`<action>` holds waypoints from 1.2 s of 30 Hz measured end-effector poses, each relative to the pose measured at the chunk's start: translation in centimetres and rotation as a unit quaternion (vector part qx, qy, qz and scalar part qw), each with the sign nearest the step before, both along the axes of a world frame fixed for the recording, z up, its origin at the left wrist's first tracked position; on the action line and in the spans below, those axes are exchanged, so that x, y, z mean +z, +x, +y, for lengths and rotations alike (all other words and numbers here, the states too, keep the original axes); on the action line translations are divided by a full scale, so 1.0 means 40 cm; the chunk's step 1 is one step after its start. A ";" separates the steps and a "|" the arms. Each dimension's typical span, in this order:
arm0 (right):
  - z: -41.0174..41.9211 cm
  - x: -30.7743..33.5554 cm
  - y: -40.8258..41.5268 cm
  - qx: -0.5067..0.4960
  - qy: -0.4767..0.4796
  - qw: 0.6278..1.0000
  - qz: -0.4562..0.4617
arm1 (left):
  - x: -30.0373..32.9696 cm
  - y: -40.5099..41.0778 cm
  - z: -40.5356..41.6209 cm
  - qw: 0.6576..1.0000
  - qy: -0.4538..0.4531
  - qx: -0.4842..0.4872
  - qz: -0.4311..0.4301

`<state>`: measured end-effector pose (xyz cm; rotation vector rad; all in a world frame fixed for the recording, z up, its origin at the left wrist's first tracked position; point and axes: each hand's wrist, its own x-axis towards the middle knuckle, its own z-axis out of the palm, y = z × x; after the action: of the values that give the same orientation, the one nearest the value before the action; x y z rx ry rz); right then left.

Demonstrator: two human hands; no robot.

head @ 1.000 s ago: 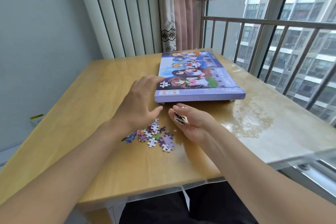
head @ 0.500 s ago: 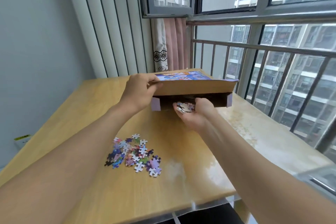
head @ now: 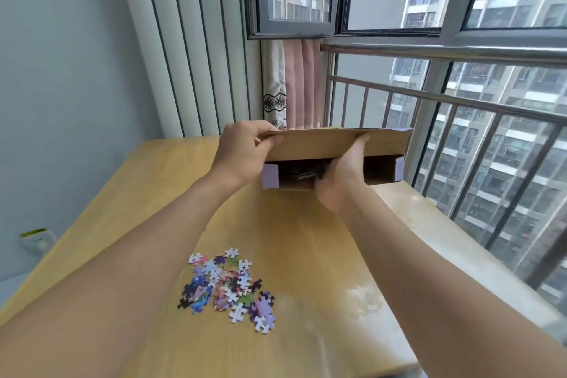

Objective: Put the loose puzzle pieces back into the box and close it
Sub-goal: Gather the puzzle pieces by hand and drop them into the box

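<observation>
Brown cardboard box (head: 322, 147), long axis crosswise, has its flap pinched up by the left hand (head: 242, 153), while the right hand (head: 340, 178), grip hidden, reaches inside, far from the loose puzzle pieces (head: 228, 288) lying nearer the body on the table (head: 306, 239).

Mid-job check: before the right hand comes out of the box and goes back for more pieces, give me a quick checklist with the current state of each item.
1. Box flap held up by the left hand, grip at its left corner: ok.
2. Box opening faces the person, unobstructed: ok.
3. Right hand has released its pieces inside: cannot tell, fingers are hidden in the opening.
4. Pieces already inside: ok, dark pieces show in the opening.
5. All loose pieces packed: not ok, a pile of puzzle pieces lies on the table.
6. Pile away from the table edge: ok.
</observation>
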<state>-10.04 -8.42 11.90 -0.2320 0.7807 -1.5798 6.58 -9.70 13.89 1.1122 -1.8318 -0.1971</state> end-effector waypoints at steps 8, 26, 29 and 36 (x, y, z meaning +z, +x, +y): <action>0.042 -0.077 -0.051 0.001 -0.134 0.598 0.790 | 0.011 0.000 -0.049 0.998 -0.005 -0.043 0.050; 0.006 -0.069 -0.075 -0.043 -0.255 0.427 0.866 | -0.025 0.021 -0.081 0.975 0.110 -0.103 0.165; 0.033 -0.107 -0.065 -0.022 -0.254 0.415 0.874 | -0.060 0.035 -0.049 0.982 0.129 -0.045 0.130; 0.162 -0.141 0.057 0.265 -0.358 0.399 0.802 | -0.185 0.098 0.084 0.970 0.235 0.061 0.026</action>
<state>-7.76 -1.93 6.26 -2.6514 1.0706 -0.4348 10.51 -6.34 6.50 1.5236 -1.7060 -0.6076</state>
